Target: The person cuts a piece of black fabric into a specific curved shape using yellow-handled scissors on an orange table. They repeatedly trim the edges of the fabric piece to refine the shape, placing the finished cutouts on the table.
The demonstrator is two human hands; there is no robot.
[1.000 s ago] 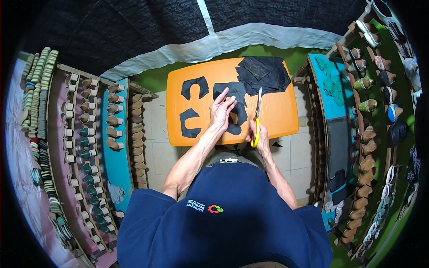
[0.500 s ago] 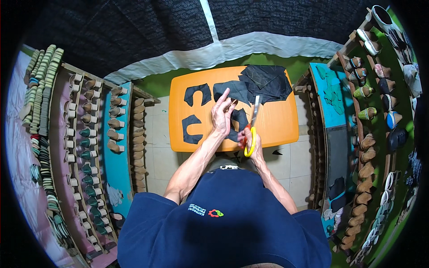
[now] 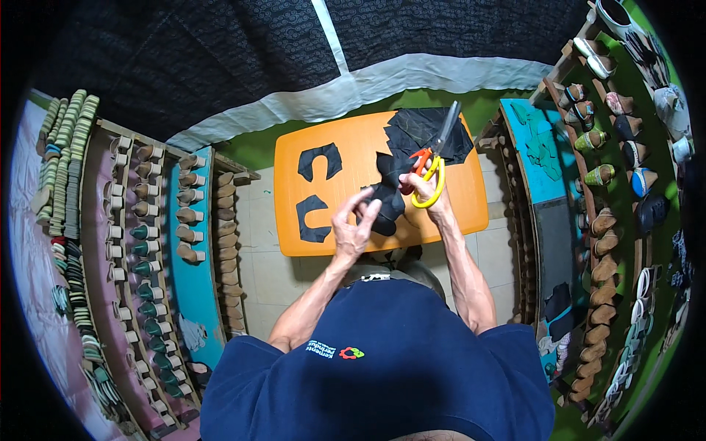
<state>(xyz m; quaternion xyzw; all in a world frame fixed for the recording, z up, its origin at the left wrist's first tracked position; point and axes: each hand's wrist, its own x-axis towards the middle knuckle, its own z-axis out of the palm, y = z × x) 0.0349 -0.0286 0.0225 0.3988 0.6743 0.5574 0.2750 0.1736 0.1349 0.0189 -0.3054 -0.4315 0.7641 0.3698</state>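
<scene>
The left hand gripped a black, irregular cut piece of material above the orange table; the right hand was closed around yellow-handled scissors.

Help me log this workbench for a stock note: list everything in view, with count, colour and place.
table: one, orange, centre
cut pieces: two, black, U-shaped, flat on the table's left part
black sheet: one, at the table's far edge
black piece: one, lifted in the left hand
scissors: one, orange and yellow handles, in the right hand
racks of shoe forms: many, left and right sides
left hand: pinching the black piece
right hand: gripping the scissors
</scene>
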